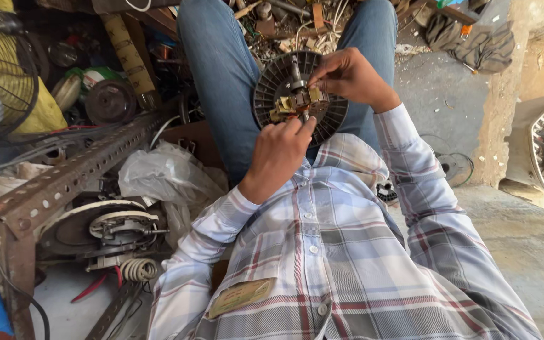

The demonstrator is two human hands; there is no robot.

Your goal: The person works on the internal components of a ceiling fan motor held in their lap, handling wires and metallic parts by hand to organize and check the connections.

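Note:
A round black finned motor part [271,85] with a metal shaft and yellowish pieces at its middle rests over my lap, between my legs in blue jeans. My left hand [276,154] grips its near edge, fingertips touching the centre by the shaft. My right hand [347,77] comes from the right and pinches the yellowish pieces at the centre. Both sleeves are a pale plaid shirt.
A rusty perforated metal angle bar [64,179] runs diagonally at left. A yellow fan guard [1,75], a crumpled plastic bag [165,173], a round motor plate with springs [105,230] and scrap parts [284,25] lie around. Concrete floor [524,245] is at right.

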